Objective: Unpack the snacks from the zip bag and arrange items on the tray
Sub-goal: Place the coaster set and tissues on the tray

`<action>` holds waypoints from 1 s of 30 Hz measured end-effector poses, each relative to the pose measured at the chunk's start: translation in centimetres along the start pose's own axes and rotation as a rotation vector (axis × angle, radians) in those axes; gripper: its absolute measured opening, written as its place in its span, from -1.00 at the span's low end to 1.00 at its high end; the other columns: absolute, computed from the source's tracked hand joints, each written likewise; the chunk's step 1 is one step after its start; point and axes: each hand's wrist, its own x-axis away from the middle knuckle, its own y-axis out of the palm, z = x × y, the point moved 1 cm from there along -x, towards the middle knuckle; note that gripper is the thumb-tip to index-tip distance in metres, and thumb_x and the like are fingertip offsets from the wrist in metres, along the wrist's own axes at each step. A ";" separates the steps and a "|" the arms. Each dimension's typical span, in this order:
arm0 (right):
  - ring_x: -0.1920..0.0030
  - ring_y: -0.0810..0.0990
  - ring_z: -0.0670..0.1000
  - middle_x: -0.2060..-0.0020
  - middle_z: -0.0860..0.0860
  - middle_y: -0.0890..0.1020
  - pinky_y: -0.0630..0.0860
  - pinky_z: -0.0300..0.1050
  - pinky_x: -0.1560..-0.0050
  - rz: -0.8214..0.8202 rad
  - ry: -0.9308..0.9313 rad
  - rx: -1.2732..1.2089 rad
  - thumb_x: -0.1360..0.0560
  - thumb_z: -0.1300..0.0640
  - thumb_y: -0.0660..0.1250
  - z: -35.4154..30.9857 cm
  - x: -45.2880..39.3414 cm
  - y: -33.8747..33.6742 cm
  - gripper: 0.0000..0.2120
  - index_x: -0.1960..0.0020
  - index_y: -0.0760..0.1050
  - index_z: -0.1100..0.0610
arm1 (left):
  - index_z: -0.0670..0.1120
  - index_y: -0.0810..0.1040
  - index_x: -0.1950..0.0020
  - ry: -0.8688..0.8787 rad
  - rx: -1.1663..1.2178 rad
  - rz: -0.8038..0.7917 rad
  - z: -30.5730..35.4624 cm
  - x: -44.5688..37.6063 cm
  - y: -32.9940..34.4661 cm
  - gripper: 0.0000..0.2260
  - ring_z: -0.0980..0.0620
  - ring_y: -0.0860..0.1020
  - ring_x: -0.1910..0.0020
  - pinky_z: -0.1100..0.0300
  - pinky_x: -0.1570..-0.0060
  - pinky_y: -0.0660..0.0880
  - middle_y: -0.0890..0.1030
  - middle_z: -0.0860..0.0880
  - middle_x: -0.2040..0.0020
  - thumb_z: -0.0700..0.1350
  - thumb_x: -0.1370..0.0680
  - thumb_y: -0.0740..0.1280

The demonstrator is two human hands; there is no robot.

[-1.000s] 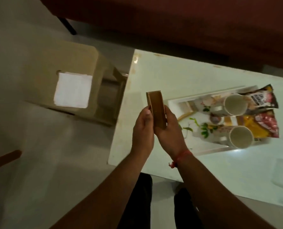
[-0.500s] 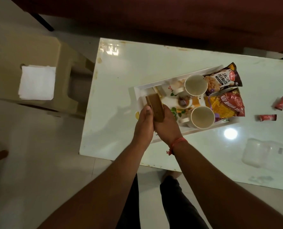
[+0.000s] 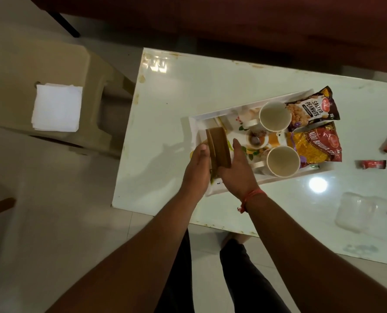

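Holding brown holder (image 3: 218,147), tray (image 3: 193,123) with cups, snacks

Bare table (image 3: 165,105) left of tray (image 3: 193,123), cups (image 3: 275,116) crowding middle (packets beyond)

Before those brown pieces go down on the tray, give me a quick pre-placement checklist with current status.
1. Stack of flat brown pieces held between left hand and right hand: ok.
2. Stack over the near-left end of the white floral tray: ok.
3. Landing spot under the stack free: cannot tell, hands hide it.
4. Two white mugs upright, apart from the stack: ok.
5. Salted peanuts packet and red-yellow bhujia packet at the tray's far end: ok.
6. Small red wrapped snacks off the tray, on the white table: not ok.
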 end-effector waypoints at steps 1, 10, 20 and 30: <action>-0.50 0.23 0.02 -0.53 0.00 0.22 0.30 -0.09 -0.42 0.035 -0.008 0.032 -0.45 0.28 0.34 -0.1 0.2 0.0 -0.16 -0.59 -0.02 0.04 | 0.21 0.38 -0.32 0.031 0.001 0.024 0.0 0.0 -0.7 -0.66 0.10 0.48 -0.23 0.13 -0.29 0.39 0.50 0.12 -0.22 0.23 -0.62 0.00; -0.55 0.15 0.04 -0.52 0.08 0.26 0.11 -0.11 -0.54 0.143 -0.391 0.286 -0.42 0.39 0.24 -6.3 0.9 5.3 -0.28 -0.55 0.16 0.19 | 0.02 0.45 -0.31 0.105 -0.021 0.257 -0.1 -1.4 -12.2 -0.71 0.04 0.52 -0.26 0.02 -0.37 0.40 0.56 0.01 -0.26 0.07 -0.66 0.11; -0.48 0.30 0.08 -0.52 0.09 0.28 0.19 -0.14 -0.47 -0.247 -0.341 0.344 -0.58 0.14 0.27 -16.6 -4.7 20.1 -0.41 -0.55 0.16 0.17 | -0.20 0.55 -0.13 0.355 -0.524 0.568 2.7 -5.2 -32.8 -0.80 -0.12 0.55 -0.05 0.04 -0.11 0.46 0.59 -0.18 -0.03 -0.12 -0.64 0.21; -0.24 0.55 0.19 -0.28 0.13 0.55 0.50 0.19 -0.26 -0.332 0.008 -0.089 -0.55 -0.04 0.29 -23.4 -11.9 33.8 -0.51 -0.40 0.36 0.16 | -0.12 0.21 -0.55 0.170 -1.235 0.387 2.4 -10.5 -43.6 -0.47 -0.28 0.14 -0.52 -0.07 -0.49 0.09 0.15 -0.34 -0.53 0.06 -0.62 0.17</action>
